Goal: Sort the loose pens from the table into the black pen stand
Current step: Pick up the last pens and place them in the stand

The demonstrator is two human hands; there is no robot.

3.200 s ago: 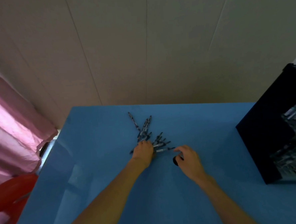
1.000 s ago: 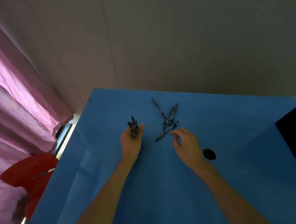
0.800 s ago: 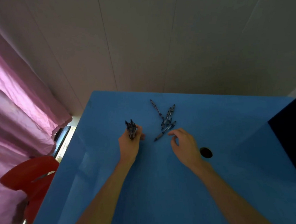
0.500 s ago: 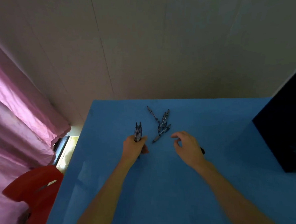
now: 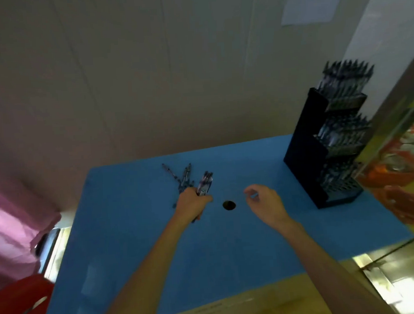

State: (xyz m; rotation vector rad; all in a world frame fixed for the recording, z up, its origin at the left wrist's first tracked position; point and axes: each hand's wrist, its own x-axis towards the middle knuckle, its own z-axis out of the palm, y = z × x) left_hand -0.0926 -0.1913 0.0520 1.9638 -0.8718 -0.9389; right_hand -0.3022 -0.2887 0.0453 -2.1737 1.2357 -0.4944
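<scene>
Starting at the left, a red chair [image 5: 18, 306] and a pink curtain [image 5: 9, 224] sit beside the blue table [image 5: 133, 234]. A few loose pens [image 5: 181, 176] lie fanned near the table's far edge. Just right of them, the left hand [image 5: 192, 204] grips a bundle of pens [image 5: 205, 185], tips pointing away. These look light, stiff and smooth, so I judge a bundle could slide apart; holding around the middle of the barrels seems safest. A round hole [image 5: 229, 205] in the table lies between the hands. The right hand [image 5: 264, 202] hovers with fingers loosely curled, holding nothing. Farther right stands the black pen stand [image 5: 305, 150], its tiers already well filled.
</scene>
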